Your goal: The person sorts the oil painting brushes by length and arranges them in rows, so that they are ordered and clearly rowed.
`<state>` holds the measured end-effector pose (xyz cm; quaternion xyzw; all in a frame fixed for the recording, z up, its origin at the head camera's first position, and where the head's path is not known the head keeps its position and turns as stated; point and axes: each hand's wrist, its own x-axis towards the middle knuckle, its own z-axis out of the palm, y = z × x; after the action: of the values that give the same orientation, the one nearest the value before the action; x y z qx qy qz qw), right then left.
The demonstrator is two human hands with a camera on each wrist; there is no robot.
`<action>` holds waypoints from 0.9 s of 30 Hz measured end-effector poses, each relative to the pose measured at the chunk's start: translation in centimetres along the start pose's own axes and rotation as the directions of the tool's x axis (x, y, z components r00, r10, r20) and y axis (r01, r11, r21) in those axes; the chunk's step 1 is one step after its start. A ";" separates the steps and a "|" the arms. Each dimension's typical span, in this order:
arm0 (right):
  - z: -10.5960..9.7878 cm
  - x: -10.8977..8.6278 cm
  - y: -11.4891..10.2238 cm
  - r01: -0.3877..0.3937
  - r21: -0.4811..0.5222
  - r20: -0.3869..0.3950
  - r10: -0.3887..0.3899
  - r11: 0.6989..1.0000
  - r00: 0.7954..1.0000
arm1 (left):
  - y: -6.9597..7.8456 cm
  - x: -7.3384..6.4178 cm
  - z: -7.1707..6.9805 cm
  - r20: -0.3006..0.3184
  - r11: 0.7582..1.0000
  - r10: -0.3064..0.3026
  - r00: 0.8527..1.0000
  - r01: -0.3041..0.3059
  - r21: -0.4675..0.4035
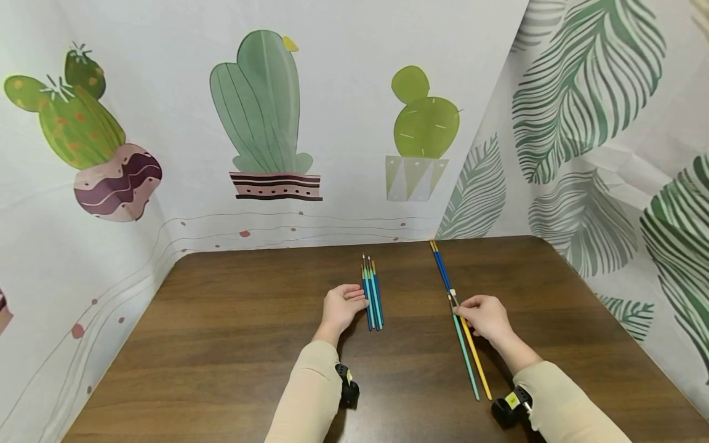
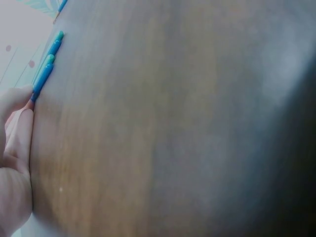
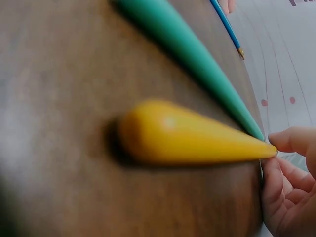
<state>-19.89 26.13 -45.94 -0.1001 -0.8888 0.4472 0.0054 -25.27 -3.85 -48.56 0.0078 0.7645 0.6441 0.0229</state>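
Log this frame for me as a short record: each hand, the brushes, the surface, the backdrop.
left hand: touching the group of blue and teal brushes
right hand: pinching the yellow brush near its bristle end
beside yellow: green brush
beyond these: two blue brushes, side by side
surface: brown wood-grain table
backdrop: cactus-print sheet

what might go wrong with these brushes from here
The right hand pinching the long yellow-handled paintbrush may knock the slim green-handled paintbrush alongside. The two blue-handled paintbrushes reach the far edge of the brown wooden table; a push might send them over. The left hand, touching the grouped blue and teal paintbrushes, might spread them.
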 end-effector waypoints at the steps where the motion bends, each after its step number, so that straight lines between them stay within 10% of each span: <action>1: 0.0 0.0 0.0 -0.001 -0.004 0.000 0.001 1.000 1.000 | 0.0 0.0 0.0 0.000 1.000 0.001 1.000 -0.001 -0.001; 10: 0.1 0.1 0.0 -0.015 -0.030 0.003 0.015 0.999 1.000 | 2.8 -1.7 -0.4 0.027 1.000 0.023 0.999 -0.022 -0.010; 16: -0.1 0.2 -0.2 -0.017 -0.031 0.006 0.017 0.999 1.000 | 0.2 0.0 -0.1 0.011 1.000 0.012 1.000 -0.012 -0.016; 27: -0.5 0.1 -0.3 -0.045 0.027 0.064 0.043 0.999 0.997 | 0.0 0.0 0.0 -0.002 1.000 -0.001 1.000 0.001 0.007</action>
<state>-19.99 26.36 -45.41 -0.1053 -0.8796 0.4630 -0.0312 -25.31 -3.88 -48.59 0.0068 0.7669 0.6414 0.0221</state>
